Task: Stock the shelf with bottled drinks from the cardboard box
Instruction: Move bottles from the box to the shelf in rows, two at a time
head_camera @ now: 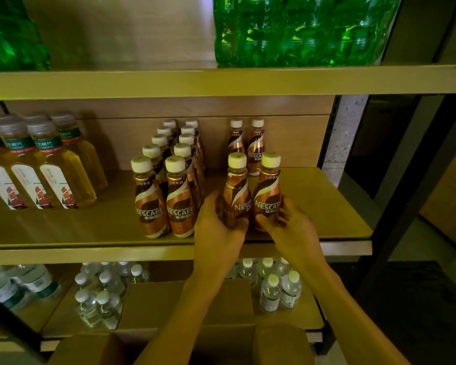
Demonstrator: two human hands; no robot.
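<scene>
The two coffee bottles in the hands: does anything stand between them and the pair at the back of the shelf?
Nothing visible does. The left hand grips the left bottle, the right hand the right bottle, at the shelf front. Toward the back pair only bare board shows; the double row stands aside.

Fourteen coffee bottles point(181, 196) stood on the middle one of three shelf boards point(103, 225): ten in a block of two rows of five, and four to its right in two pairs, of which the left hand point(216, 233) and the right hand point(292, 233) gripped one each. Six caps of yellow tea bottles point(63, 175) showed at the left, where the frame edge cut the group off. Two shrink-wrapped green bottle packs point(295, 30) sat above, one cardboard box point(153, 304) sat below, and the small water bottles point(270, 293) were too dim and crowded for a sure count.
</scene>
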